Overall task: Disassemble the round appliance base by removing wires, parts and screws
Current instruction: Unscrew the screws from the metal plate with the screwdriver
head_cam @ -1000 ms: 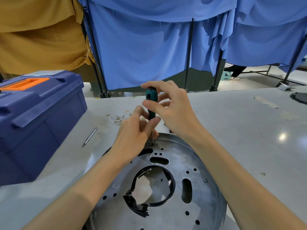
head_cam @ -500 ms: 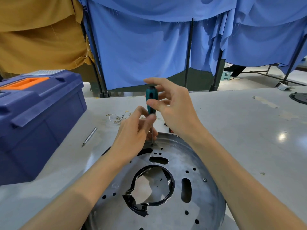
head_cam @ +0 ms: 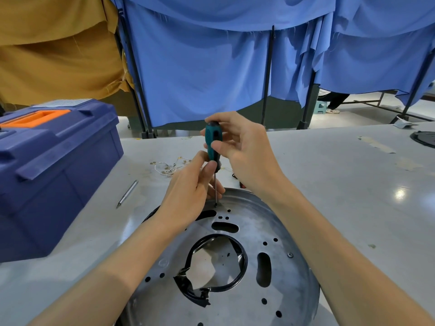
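The round metal appliance base [head_cam: 277,234] lies flat on the table in front of me, with several holes and a black ring [head_cam: 243,260] round its centre opening. A teal-handled screwdriver [head_cam: 213,140] stands upright with its tip on a screw [head_cam: 216,204] near the base's far rim. My right hand [head_cam: 244,151] grips the handle with thumb and fingers. My left hand [head_cam: 190,184] pinches the lower end of the handle, at the top of the shaft, with its heel over the base's left rim. Another screw [head_cam: 290,255] sits on the right side of the base.
A blue toolbox [head_cam: 51,170] with an orange handle stands at the left. A loose metal bit [head_cam: 127,194] lies beside it. Thin removed wires [head_cam: 167,167] lie on the table beyond my hands. A dark round part [head_cam: 423,138] sits at the far right edge. Blue curtains hang behind.
My right fingers have opened and closed again round the screwdriver handle, re-gripping it. The screwdriver stays upright on the same screw and my left hand stays in place.
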`<state>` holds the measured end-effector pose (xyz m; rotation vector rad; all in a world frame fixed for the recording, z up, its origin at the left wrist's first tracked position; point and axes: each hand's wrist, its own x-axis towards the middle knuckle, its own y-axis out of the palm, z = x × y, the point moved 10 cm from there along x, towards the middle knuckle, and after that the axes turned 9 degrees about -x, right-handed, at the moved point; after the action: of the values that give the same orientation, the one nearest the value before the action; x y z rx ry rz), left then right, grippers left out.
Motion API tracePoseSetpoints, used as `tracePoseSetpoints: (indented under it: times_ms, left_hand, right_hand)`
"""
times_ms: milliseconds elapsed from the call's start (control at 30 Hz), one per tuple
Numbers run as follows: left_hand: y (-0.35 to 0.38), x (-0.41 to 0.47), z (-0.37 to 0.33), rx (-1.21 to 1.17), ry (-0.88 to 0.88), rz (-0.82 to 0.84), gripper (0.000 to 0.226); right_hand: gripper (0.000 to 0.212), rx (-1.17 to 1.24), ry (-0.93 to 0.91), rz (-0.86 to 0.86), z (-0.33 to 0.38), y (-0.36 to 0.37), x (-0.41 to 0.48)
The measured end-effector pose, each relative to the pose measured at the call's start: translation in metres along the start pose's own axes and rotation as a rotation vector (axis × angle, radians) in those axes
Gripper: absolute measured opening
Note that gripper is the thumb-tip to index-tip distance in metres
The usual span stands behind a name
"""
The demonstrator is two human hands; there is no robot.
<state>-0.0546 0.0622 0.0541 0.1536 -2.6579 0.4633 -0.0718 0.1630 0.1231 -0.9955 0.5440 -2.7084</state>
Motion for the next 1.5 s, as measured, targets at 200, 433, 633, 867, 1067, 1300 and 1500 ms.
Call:
tracePoseSetpoints:
  times_ms: [200,433,633,867,1067,1300,1500]
  left_hand:
    - [-0.0010,-0.0024,-0.0010,0.008,-0.018,-0.006,0.055]
    - [0.0003,-0.0005,-0.0010,0.019,-0.006,-0.006,0.029]
    - [0.0016,-0.0008,-0.0030,0.050,0.007,0.013,0.033]
    - [-0.0028,-0.0014,-0.0042,0.066,-0.003,-0.018,0.053]
    - [0.0002,-0.0007,-0.0040,0.069,0.023,-0.002,0.027]
    - [-0.0039,-0.0019,-0.0027,0.025,-0.006,-0.034,0.043]
    - [-0.0007,0.0002,-0.0037,0.041,0.037,0.003,0.019]
  right_hand:
    - [0.035,-0.042,-0.030,-0.017,0.0029,-0.0009,-0.0024]
    - [0.030,0.004,0.007,0.005,-0.0003,0.0015,-0.0015]
    - [0.042,-0.042,-0.012,-0.048,0.0018,-0.0055,-0.0013]
    - [0.027,-0.009,-0.008,-0.001,0.0028,0.0013,-0.0021]
    - [0.038,0.005,0.001,-0.029,0.0012,-0.0035,-0.0007]
    - [0.031,-0.006,-0.018,-0.016,0.0033,-0.0003,-0.0027]
    - [0.029,0.039,-0.020,-0.003,0.0034,-0.0014,-0.0013]
